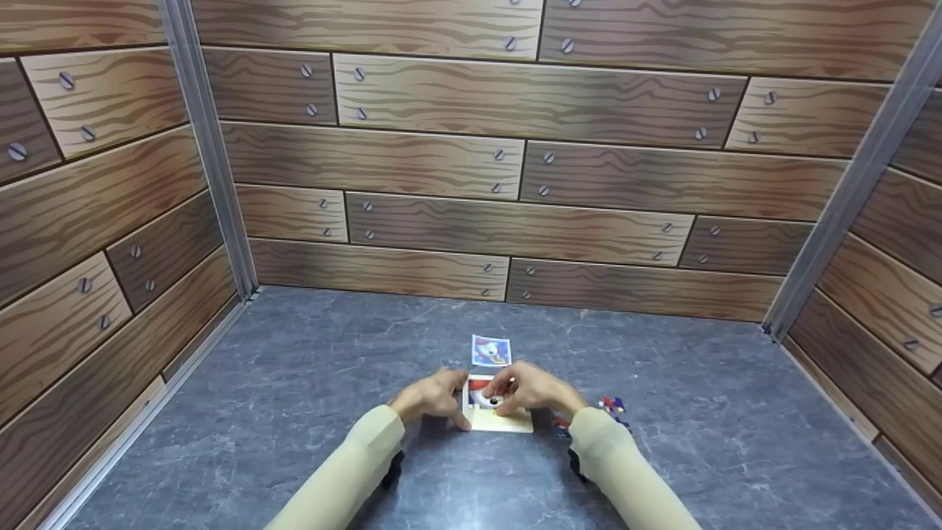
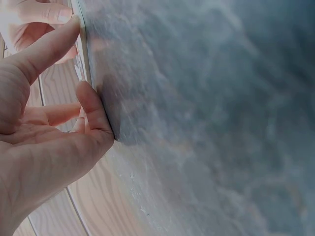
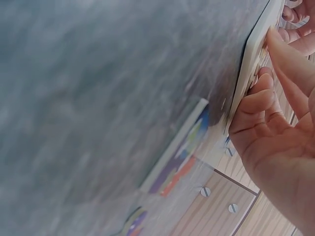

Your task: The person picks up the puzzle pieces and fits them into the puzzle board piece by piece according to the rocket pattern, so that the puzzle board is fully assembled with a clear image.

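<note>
A cream puzzle tray (image 1: 504, 422) lies flat on the grey tabletop, with a red and white picture piece (image 1: 478, 395) inside its raised rim. My left hand (image 1: 436, 396) holds the tray by its left side, thumb near the front corner and fingers farther back. In the left wrist view, the left fingertips (image 2: 90, 98) touch the tray's edge. Over the picture, my right hand (image 1: 533, 387) has its thumb and bent fingers closed together on a piece in the tray. That piece is mostly covered by the fingers. Behind the tray lies a small blue picture card (image 1: 491, 351).
Several colourful loose puzzle pieces (image 1: 612, 404) lie beside the right forearm, partly hidden by its sleeve. One thick piece (image 3: 177, 152) shows close to the tray in the right wrist view. Wood-patterned walls (image 1: 515, 162) enclose the tabletop at the back and both sides.
</note>
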Demonstrator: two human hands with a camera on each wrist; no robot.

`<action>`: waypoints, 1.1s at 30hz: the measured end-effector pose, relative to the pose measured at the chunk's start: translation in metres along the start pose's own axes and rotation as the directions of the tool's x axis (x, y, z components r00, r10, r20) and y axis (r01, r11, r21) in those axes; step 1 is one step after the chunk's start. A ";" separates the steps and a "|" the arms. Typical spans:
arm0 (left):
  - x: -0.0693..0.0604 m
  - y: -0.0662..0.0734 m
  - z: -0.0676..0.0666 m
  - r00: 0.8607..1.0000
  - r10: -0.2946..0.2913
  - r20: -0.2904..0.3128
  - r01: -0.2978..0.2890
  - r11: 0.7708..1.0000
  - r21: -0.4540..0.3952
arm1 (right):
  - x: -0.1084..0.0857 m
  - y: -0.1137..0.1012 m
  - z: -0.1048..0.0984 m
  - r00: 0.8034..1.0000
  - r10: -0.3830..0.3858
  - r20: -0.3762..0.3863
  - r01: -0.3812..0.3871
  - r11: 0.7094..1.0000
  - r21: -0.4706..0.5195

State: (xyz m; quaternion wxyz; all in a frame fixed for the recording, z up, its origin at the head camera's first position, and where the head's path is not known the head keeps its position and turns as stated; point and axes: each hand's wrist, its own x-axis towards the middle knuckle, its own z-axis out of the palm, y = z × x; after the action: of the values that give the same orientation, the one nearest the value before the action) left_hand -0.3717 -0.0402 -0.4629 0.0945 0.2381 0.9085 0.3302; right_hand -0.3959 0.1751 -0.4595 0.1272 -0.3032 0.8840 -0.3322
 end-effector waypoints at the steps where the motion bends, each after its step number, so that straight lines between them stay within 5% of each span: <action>1: 0.000 0.000 0.000 1.000 0.003 0.000 -0.003 1.000 -0.004 | 0.000 0.000 0.000 1.000 -0.007 0.000 0.007 1.000 0.000; 22: 0.000 0.003 0.000 0.997 -0.082 0.010 0.083 0.996 -0.037 | -0.016 0.010 -0.020 0.999 0.043 -0.022 -0.038 0.976 0.214; 33: 0.002 0.005 0.001 0.994 -0.105 0.014 0.105 0.994 0.000 | -0.032 0.019 -0.035 0.998 0.068 -0.017 -0.064 0.979 0.192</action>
State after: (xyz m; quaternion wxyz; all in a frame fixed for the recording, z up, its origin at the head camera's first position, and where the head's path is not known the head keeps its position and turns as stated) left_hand -0.3710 -0.0355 -0.4608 0.1180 0.1922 0.9190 0.3235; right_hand -0.3943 0.2247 -0.4453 0.1563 -0.2562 0.8590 -0.4148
